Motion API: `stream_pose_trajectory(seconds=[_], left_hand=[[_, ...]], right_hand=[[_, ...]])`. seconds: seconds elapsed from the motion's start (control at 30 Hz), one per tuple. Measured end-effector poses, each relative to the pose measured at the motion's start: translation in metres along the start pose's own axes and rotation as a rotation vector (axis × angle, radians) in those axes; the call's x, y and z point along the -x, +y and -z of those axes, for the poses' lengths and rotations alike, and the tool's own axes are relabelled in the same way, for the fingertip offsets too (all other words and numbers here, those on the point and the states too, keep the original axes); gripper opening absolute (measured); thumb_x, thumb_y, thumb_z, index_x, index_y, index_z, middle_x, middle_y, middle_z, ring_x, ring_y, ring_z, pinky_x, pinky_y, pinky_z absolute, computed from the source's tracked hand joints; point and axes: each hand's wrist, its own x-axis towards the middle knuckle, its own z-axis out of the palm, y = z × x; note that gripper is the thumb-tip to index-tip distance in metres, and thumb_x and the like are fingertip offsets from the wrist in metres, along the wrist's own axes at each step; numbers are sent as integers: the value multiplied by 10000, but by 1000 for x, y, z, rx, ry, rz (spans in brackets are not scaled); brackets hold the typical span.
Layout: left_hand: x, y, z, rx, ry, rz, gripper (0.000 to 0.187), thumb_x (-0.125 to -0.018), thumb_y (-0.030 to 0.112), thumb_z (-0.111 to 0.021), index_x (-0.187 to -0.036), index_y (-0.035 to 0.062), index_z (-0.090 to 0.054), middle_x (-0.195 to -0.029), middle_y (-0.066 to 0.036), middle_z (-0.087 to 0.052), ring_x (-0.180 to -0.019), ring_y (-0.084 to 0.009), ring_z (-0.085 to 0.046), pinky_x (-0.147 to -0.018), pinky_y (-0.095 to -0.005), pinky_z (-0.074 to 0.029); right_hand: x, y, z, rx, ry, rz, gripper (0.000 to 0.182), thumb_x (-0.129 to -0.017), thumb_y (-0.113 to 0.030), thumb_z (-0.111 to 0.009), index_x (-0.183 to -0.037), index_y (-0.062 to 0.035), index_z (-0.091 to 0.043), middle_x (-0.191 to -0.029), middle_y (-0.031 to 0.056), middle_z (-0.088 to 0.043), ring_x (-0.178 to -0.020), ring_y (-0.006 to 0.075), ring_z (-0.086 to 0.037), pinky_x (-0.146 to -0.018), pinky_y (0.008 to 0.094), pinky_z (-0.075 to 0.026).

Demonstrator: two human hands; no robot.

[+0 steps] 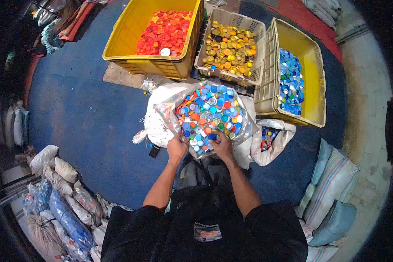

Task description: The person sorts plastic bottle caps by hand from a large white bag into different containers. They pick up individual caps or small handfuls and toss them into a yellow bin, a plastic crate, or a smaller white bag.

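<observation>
A clear plastic bag (247,118) lies wide open in front of me, full of mixed bottle caps (205,114) in blue, red, orange, white and green. My left hand (177,147) is closed at the bag's near left edge, its fingers gathered on the plastic. At the near right side of the heap, my right hand (223,147) has its fingers bent around a dark blue bottle cap (212,136). The fingertips of that hand are partly hidden among the caps.
Behind the bag stand a yellow crate (148,61) of red caps, a beige crate (231,79) of yellow caps and another yellow crate (312,87) of blue caps. A white sack (159,115) and an open sack (281,146) flank the bag. Stuffed sacks (332,187) lie right.
</observation>
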Motion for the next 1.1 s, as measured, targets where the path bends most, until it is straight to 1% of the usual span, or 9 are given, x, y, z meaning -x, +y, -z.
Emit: stream_pose_trajectory(seconds=[0.03,0.13,0.17,0.27,0.3,0.5,0.7,0.83,1.1], left_hand=[[0,6,1,-79,-9,-16,261,-779,207,-691,-979,45,-649,-839,-194,-677,-794,-363,-668,-693,-448,-514],[-4,10,-3,-169,-79,-52,271,-799,221,-669,-1003,47,-627,-841,-202,-676,-798,-387,-657,-704,-473,-511],[-5,12,-4,-194,-88,-30,287,-799,235,-671,-1010,48,-618,-839,-207,-675,-797,-390,-657,-705,-478,-511],[-9,20,-5,-263,-103,26,320,-801,265,-673,-1022,47,-596,-830,-217,-670,-792,-398,-657,-702,-490,-511],[-10,20,-8,-281,-104,36,321,-803,270,-670,-1020,47,-593,-825,-219,-668,-788,-401,-656,-697,-492,-511],[-11,19,-12,-281,-80,8,323,-801,280,-666,-1012,49,-589,-810,-213,-666,-771,-399,-657,-679,-495,-515],[-12,20,-12,-310,-92,7,313,-800,284,-660,-1003,55,-593,-798,-213,-666,-758,-398,-659,-674,-495,-518],[-11,25,-18,-381,-93,24,307,-807,298,-649,-988,57,-594,-794,-209,-668,-748,-395,-663,-671,-497,-519],[-7,30,-15,-259,-31,33,292,-823,299,-615,-924,26,-594,-788,-203,-666,-744,-367,-667,-697,-507,-513]], right_hand=[[-3,15,-3,-70,124,103,351,-774,-226,-729,-1037,-44,-584,-689,26,-535,-568,158,-481,-566,297,-437],[-7,25,12,-822,-8,-311,288,-805,-248,-695,-980,-44,-591,-688,19,-550,-553,138,-504,-531,267,-423],[-7,29,18,-1039,-76,-322,259,-845,-283,-629,-964,-58,-583,-697,25,-576,-554,130,-541,-508,252,-422],[-7,48,16,-1284,-121,-365,248,-856,-311,-564,-969,-91,-578,-777,53,-606,-643,169,-580,-534,297,-448],[-5,50,15,-1292,-101,-355,263,-835,-280,-542,-995,-74,-581,-833,91,-623,-670,205,-590,-567,313,-463],[1,44,12,-1395,-110,-389,297,-777,-184,-516,-1034,-50,-582,-892,124,-627,-729,245,-601,-647,347,-490],[-1,49,6,-1416,-117,-360,309,-766,-139,-532,-1060,-43,-534,-917,112,-612,-760,243,-616,-623,355,-505],[-4,45,10,-1365,-128,-328,345,-769,-140,-502,-1104,-63,-529,-924,120,-618,-772,244,-611,-666,362,-498],[0,43,18,-1330,-145,-297,347,-758,-124,-504,-1095,-50,-536,-936,128,-618,-772,262,-605,-672,374,-503]])
